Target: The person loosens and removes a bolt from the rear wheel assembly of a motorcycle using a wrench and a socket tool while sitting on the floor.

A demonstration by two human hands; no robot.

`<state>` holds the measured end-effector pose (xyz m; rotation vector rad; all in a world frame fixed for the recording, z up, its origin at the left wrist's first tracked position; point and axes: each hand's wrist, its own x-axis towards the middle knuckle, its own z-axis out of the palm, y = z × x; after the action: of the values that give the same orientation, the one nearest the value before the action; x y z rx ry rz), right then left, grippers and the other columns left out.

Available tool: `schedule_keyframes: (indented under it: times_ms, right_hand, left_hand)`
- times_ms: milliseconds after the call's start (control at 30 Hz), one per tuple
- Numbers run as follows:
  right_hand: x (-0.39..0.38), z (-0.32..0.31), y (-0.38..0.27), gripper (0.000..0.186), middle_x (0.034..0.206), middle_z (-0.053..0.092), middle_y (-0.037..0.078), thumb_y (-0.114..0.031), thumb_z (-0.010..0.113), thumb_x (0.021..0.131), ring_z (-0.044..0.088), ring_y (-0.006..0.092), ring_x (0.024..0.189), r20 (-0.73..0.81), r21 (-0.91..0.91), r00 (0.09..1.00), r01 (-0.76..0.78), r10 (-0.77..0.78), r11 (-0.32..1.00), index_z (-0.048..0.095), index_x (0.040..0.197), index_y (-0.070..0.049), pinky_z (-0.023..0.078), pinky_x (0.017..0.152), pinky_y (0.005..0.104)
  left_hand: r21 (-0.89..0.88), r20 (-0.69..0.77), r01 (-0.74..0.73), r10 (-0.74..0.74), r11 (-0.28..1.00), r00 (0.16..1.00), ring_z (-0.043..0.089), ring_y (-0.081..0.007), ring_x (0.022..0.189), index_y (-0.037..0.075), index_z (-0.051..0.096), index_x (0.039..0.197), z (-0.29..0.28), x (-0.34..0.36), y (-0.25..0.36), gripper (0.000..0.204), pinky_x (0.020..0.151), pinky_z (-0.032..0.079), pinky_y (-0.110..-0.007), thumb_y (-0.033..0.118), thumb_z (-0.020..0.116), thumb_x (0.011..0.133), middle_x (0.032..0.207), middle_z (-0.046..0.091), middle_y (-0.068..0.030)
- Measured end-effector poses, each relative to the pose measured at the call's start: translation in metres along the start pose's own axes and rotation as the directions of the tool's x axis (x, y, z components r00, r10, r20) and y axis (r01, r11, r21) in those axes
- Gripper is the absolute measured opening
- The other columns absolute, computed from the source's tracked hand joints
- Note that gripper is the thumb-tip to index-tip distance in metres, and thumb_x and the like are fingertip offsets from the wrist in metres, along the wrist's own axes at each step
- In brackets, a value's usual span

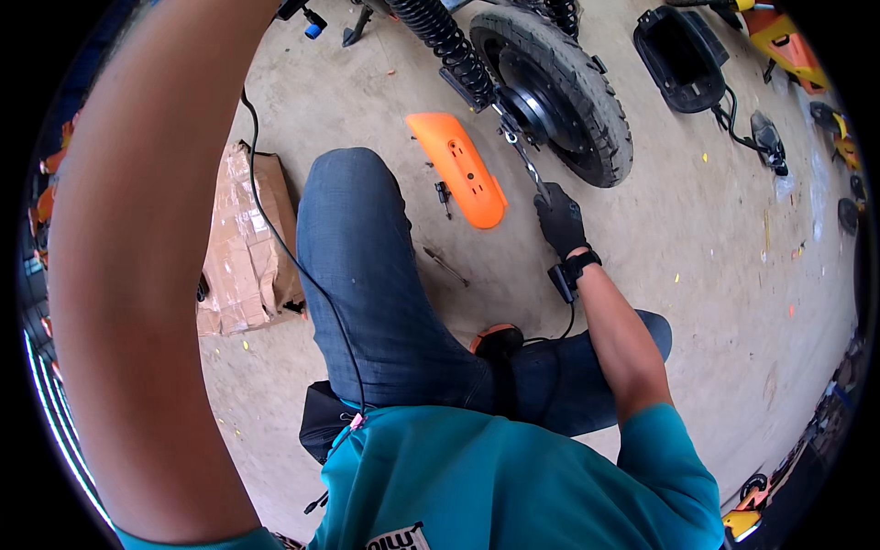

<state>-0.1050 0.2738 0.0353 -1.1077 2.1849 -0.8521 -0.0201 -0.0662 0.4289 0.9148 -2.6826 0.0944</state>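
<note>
Left arm [147,275] sweeping up close to us here, its left hand out of frame, so no telling what that one grips! A bent knee [353,206] sits beside the work, probably for a steady, low stance; beyond it a slim tool [446,267] lies on the floor, handy for reaching. The orange cover [461,172] rests just left of the wheel, seemingly clear of the swing, and there's the gloved right hand [561,218], wrapped round a wrench [530,165] near its end, likely for leverage, the far tip at the hub of the wheel [550,96]
</note>
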Motion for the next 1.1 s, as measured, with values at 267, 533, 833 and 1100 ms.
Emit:
schedule_keyframes:
  times_ms: [267,533,833,1100]
  right_hand:
    - [-0.001,-0.005,-0.004,0.023,0.067,0.061,0.012,-0.026,0.061,0.087,0.062,0.0291,0.062,0.080,0.077,0.990,-0.123,0.116,0.989,0.054,0.087,-0.004,0.047,0.058,0.0412]
    - [0.000,-0.036,-0.012,0.044,0.068,0.056,0.005,-0.049,0.062,0.088,0.056,0.0129,0.059,0.494,0.228,0.795,-0.510,0.353,0.829,0.054,0.083,-0.006,0.046,0.053,0.0290]
    - [-0.023,-0.043,0.020,0.031,0.073,0.065,0.016,-0.032,0.065,0.083,0.065,0.0311,0.071,0.145,0.150,0.967,-0.232,0.211,0.961,0.059,0.085,-0.001,0.049,0.065,0.0412]
    - [-0.013,-0.021,0.014,0.046,0.092,0.065,0.019,-0.049,0.064,0.081,0.062,0.0357,0.094,0.169,0.099,0.955,-0.262,0.243,0.960,0.063,0.093,-0.005,0.047,0.081,0.0456]
  left_hand:
    - [0.023,-0.009,-0.005,0.005,1.000,1.000,0.066,-0.0352,0.075,-0.006,0.069,0.084,0.010,0.003,-0.004,0.062,0.071,0.050,-0.042,0.054,0.069,0.068,0.078,0.066,-0.0249]
    - [-0.026,0.010,0.035,-0.034,0.999,0.999,0.067,-0.0327,0.075,-0.007,0.068,0.085,0.003,-0.002,0.000,0.063,0.069,0.051,-0.041,0.054,0.071,0.068,0.078,0.067,-0.0230]
    - [-0.149,-0.033,0.024,-0.030,0.988,0.999,0.066,-0.0344,0.082,0.003,0.064,0.095,0.040,0.011,-0.006,0.056,0.074,0.050,-0.042,0.053,0.073,0.072,0.084,0.068,-0.0188]
    - [-0.278,0.056,-0.009,0.026,0.960,0.998,0.064,-0.0099,0.074,0.001,0.064,0.105,0.021,0.009,-0.021,0.026,0.067,0.050,-0.026,0.019,0.069,0.086,0.084,0.069,-0.0032]
